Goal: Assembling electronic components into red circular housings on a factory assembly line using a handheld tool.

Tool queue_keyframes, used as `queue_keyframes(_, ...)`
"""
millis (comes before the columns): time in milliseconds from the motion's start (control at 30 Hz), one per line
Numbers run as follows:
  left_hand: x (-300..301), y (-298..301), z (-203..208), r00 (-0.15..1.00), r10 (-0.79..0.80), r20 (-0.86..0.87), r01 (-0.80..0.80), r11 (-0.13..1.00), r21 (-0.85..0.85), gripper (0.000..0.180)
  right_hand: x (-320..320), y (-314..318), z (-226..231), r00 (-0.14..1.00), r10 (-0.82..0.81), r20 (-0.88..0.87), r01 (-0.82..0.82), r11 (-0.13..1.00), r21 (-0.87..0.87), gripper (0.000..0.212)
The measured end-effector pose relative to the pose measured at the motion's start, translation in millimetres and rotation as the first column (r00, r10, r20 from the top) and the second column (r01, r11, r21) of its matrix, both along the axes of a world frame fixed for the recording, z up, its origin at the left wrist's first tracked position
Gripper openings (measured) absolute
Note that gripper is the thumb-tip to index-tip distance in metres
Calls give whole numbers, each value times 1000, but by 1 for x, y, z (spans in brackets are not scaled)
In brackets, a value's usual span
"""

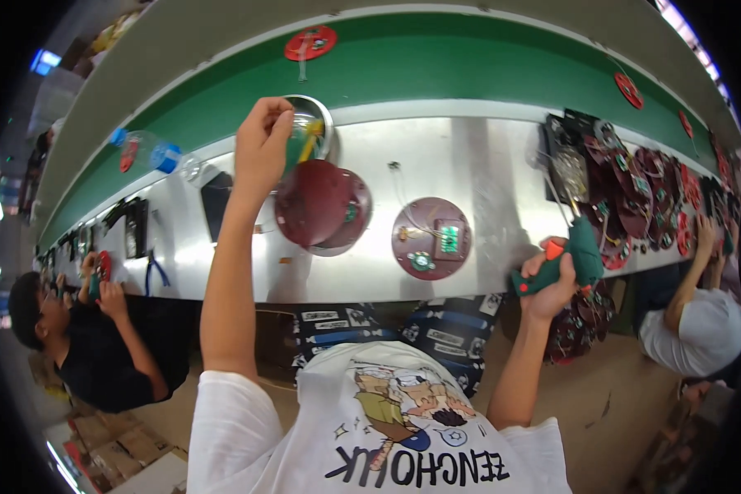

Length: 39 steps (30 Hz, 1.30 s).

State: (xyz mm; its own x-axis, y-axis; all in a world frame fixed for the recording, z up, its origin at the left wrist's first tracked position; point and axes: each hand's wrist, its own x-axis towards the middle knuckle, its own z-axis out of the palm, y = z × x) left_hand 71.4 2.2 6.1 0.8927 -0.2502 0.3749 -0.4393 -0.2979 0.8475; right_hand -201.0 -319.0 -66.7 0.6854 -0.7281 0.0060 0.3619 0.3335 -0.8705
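Note:
My left hand [262, 148] is raised at the near left rim of a round metal bowl [328, 123], its thumb and fingers pinched together. Whatever they hold is too small to make out. A yellow-handled item [309, 142] leans in the bowl. Below it, a plain dark red disc [311, 204] overlaps a second dark red disc [359, 216]. Another dark red disc [407, 259] with a green circuit board [448, 240] and thin wires lies flat to their right. My right hand [553, 284] grips a green and orange power screwdriver [584, 253], its shaft pointing toward the far side.
Many dark red discs with wires [630, 193] are heaped at the right. A plastic bottle [152, 153] lies at the left, near a black flat piece [216, 204] and blue-handled pliers [156, 272]. Co-workers sit on both sides [99, 346]. The green belt [469, 62] carries red discs.

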Motion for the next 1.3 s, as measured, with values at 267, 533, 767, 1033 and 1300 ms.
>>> queue_keyframes(267,-156,-82,-28,937,-314,150,286,941,184,10,-37,-18,-15,907,414,-71,-407,822,-399,56)
queue_keyframes(533,-165,-93,-76,941,-176,289,122,973,195,16,-58,-13,-3,838,390,-381,-545,594,-591,62)
queue_keyframes(767,-165,-93,-78,943,-193,271,141,970,199,15,-77,2,-6,850,330,-411,-523,622,-582,59)
queue_keyframes(1033,-163,-95,-80,938,-190,290,137,971,195,15,-78,7,-7,856,319,-406,-506,672,-540,59)
queue_keyframes(1300,-163,-95,-83,936,-188,298,133,971,197,14,-75,4,-4,829,317,-461,-542,658,-523,62)
